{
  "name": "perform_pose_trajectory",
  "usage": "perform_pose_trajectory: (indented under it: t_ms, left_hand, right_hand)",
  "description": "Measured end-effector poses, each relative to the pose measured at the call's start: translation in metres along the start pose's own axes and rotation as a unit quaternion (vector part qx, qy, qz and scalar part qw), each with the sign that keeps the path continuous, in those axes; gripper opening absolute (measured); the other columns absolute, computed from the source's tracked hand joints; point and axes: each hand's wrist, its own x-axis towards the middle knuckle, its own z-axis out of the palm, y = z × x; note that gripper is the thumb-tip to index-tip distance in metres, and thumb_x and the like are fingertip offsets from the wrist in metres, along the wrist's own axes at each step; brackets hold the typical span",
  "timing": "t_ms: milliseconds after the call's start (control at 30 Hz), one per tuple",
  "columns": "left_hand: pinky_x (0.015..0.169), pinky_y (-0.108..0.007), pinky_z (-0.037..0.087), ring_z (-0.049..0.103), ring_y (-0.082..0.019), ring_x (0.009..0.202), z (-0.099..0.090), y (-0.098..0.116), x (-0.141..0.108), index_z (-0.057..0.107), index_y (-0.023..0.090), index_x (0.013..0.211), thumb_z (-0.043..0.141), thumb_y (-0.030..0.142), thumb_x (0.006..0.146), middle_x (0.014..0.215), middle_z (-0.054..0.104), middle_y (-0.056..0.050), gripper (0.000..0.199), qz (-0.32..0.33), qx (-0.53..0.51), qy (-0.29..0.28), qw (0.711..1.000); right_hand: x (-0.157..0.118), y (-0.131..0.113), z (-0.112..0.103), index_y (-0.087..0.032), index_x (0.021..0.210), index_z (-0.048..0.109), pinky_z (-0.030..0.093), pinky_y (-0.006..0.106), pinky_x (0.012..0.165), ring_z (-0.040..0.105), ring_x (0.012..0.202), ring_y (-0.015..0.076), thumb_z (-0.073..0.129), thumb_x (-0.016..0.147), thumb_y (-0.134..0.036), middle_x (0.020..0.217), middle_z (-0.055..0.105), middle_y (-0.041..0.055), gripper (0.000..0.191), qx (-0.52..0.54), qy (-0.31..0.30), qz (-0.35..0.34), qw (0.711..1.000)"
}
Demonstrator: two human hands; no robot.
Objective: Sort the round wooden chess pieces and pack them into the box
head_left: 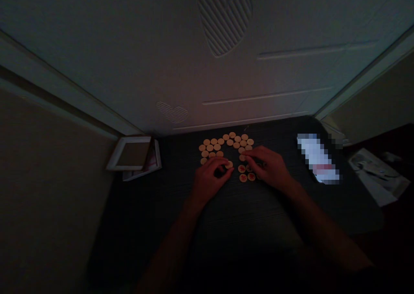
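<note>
Several round, light wooden discs [214, 142] lie in groups on a dark table. My left hand [211, 175] holds one disc [229, 164] between thumb and fingers, near the left group. On the right, my right hand [270, 167] has its thumb and index finger close together at the lower end of the right-hand discs [244, 137]; whether it grips one is hard to tell. Just below its fingers lie discs with red markings [243, 178], in short rows and partly covered by that hand.
Stacked frames or boxes [132, 154] sit at the table's left edge. A lit phone [318, 158], blurred by pixels, lies on the right of the dark table [246, 216]. Behind rises a pale panel [284, 78] with heart reliefs. Papers [378, 175] are beyond the right edge.
</note>
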Motion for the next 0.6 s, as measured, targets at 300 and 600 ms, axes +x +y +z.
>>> perform_pose_trajectory:
  t_ms: [300,600]
  left_hand:
    - [0.075,-0.03,0.066,0.075,-0.017,0.088,0.015,0.014,-0.002,0.065,0.018,0.097,0.074,0.025,0.085,0.11,0.074,-0.008,0.016,-0.09,-0.22,0.029,0.971]
    - [0.079,-0.033,0.065,0.076,-0.018,0.085,0.017,0.014,-0.001,0.066,0.02,0.095,0.08,0.03,0.079,0.097,0.076,-0.004,0.023,-0.165,-0.317,0.005,0.934]
  right_hand:
    - [-0.006,-0.007,0.012,-0.027,0.127,0.066,0.058,0.037,0.09,0.067,0.105,0.0208,0.062,0.092,-0.018,0.116,0.068,0.0075,0.037,0.002,-0.076,-0.034,0.997]
    - [-0.011,-0.002,0.016,-0.022,0.115,0.069,0.058,0.039,0.088,0.067,0.102,0.0228,0.066,0.093,-0.025,0.11,0.069,0.009,0.022,-0.033,-0.067,-0.062,0.995]
